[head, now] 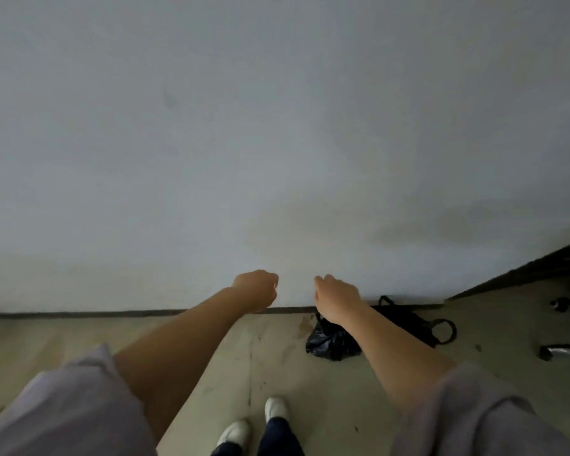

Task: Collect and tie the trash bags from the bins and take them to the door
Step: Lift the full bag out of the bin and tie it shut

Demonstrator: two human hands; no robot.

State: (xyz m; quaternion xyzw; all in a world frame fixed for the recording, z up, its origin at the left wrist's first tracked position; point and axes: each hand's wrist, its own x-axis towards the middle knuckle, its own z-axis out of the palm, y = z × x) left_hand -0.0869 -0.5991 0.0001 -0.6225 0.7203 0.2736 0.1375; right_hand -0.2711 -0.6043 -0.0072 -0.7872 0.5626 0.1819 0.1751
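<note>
Black trash bag (334, 342) lying along the wall (277, 126), handles rightward, left hand (255, 291) fingers clenched, right hand (338, 299) fingers released

Both bare forearms reach forward and slightly inward from short pale sleeves, so the two hands end up near each other but apart. The left hand (256, 288) is seen from the back, its fingers curled under into a loose fist with nothing visible in it. The right hand (336, 297) is also seen from the back, wrist bent a little downward, fingers drooping out of sight. Below, two feet in white shoes and dark trouser legs stand close together.
</note>
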